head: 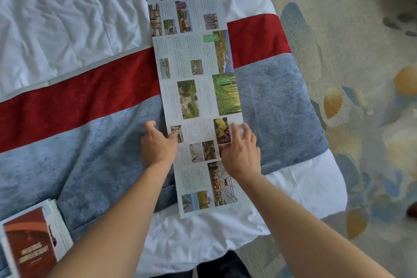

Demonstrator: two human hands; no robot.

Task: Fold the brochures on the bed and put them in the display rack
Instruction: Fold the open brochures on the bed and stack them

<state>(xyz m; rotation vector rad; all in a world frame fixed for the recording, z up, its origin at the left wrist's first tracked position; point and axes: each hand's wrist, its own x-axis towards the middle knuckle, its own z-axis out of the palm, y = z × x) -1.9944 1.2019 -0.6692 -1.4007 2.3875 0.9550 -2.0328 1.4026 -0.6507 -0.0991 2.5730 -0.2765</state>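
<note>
A long brochure [194, 70] lies unfolded across the bed, several panels of photos and text running from the near edge to the far side. My left hand [158, 144] rests at its left edge, thumb touching the paper, fingers on the blue runner. My right hand [241, 151] lies flat on the right side of a near panel, fingers spread. Neither hand grips anything. A stack of folded brochures [33, 241] with a red cover sits at the bottom left. No display rack is in view.
The bed [67, 18] has a wrinkled white sheet and a red-and-blue runner [79, 133] across it. Patterned carpet [349, 74] lies to the right of the bed. My dark trousers show at the bottom edge.
</note>
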